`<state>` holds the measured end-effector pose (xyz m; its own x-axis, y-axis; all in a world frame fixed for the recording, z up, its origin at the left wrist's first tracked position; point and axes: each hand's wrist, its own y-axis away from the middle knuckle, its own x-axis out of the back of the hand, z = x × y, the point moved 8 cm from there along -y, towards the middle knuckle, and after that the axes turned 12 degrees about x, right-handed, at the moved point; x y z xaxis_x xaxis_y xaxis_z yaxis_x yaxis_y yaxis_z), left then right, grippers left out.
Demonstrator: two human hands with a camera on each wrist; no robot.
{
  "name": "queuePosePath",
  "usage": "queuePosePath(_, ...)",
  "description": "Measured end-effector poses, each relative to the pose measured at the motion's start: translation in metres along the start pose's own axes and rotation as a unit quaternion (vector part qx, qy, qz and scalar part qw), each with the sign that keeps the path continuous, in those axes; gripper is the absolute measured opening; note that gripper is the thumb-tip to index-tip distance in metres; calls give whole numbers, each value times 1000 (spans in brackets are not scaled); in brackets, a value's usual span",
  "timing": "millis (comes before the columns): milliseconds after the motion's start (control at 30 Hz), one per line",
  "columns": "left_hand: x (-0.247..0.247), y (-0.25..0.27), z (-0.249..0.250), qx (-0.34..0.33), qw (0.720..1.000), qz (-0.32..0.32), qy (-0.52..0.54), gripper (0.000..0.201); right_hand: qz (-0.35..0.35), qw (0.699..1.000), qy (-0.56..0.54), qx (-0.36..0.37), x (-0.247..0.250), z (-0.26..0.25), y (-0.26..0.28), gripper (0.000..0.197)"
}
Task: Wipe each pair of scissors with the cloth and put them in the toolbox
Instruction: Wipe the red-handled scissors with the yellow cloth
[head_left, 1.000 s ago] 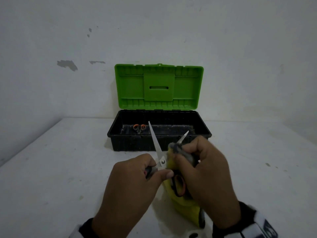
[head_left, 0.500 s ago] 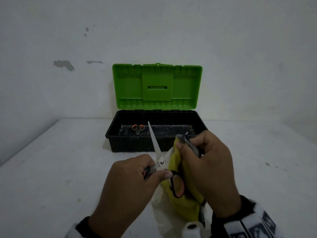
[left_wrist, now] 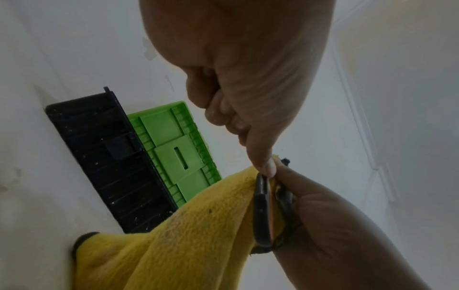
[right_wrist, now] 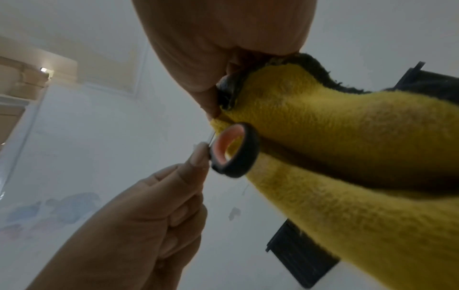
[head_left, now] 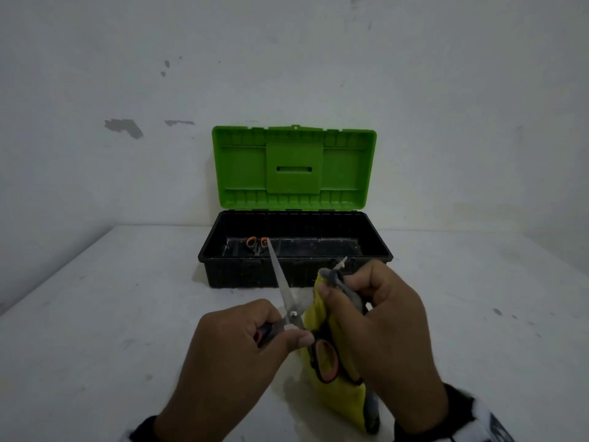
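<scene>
You are mid-wipe: your left hand point(head_left: 236, 355) grips the open scissors point(head_left: 291, 311) by a handle, your right hand point(head_left: 379, 333) pinches the yellow cloth point(head_left: 344, 397) round one blade. Next, probably the bare blade, before the toolbox point(head_left: 294, 272).

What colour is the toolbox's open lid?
Bright green; the lid stands open over the black toolbox. Best seen in the head view.

Open scissors point(head_left: 288, 309) are gripped by the left hand point(head_left: 236, 362); one blade is pinched through the cloth point(head_left: 334, 371) between the right hand's point(head_left: 379, 333) fingers point(head_left: 360, 279).
</scene>
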<state>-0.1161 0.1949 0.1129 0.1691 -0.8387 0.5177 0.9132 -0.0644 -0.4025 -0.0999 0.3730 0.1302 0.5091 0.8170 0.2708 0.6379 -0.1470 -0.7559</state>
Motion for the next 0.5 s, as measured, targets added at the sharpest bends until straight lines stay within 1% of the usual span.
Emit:
queuePosePath(67, 0, 0, 2, -6, 1000, 3, -5, 35, 25, 1000, -3, -6, 7, 4, -6, 28)
queuePosePath(133, -2, 1, 6, -6, 1000, 10, -9, 40, 52, 998, -22, -35, 13, 12, -14, 28)
queuePosePath(233, -1, 2, 4, 12, 1000, 26, -6, 45, 79, 993, -41, -79, 22, 26, -24, 27)
queuePosePath(300, -1, 1, -1, 34, 999, 33, -14, 44, 80, 992, -33, -91, 29, 29, -26, 25)
queuePosePath(367, -1, 1, -6, 60, 997, 35, -42, 44, 38, 996, -13, -84, 28, 23, -24, 23)
queuePosePath(433, -3, 1, -6, 76, 993, 36, -88, 44, -21, 998, -2, -65, 17, 11, -16, 21)
queuePosePath(500, -11, 0, 0, 71, 989, 16, -132, 45, -75, 996, 8, -49, -1, -1, -7, 21)
